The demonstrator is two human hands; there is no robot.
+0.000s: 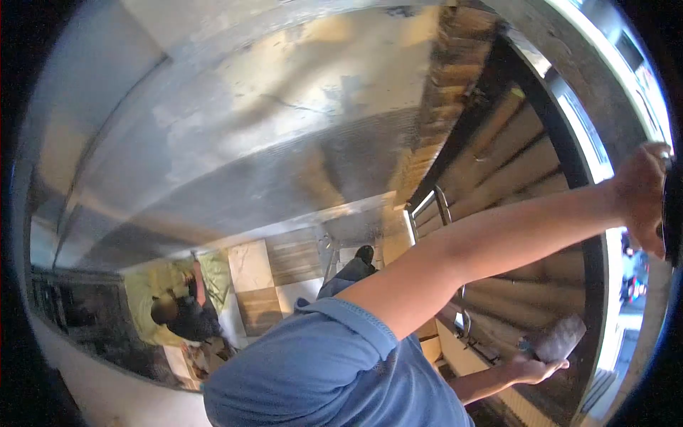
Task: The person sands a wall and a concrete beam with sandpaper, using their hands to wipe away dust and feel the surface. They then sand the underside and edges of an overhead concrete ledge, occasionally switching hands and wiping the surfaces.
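Note:
My left arm, in a blue sleeve, stretches across to the right edge of the view. There my left hand (644, 199) curls its fingers round a dark thing (671, 206), mostly cut off by the edge of the picture; I cannot tell what it is. Lower down, my right hand (537, 368) is turned palm up, its fingers closed under a rough grey lump (560, 339). The lump overlaps a dark upright frame (594, 285) in this view. Bright light comes through an opening (613, 299) close beyond both hands.
A large wall patched in grey and cream (284, 107) fills the upper left. Brown slatted panels (498, 171) stand behind my arm. A crouching person in dark clothes (196, 320) is at lower left by green sheeting (142, 299). Checkered tiles (252, 267) lie between.

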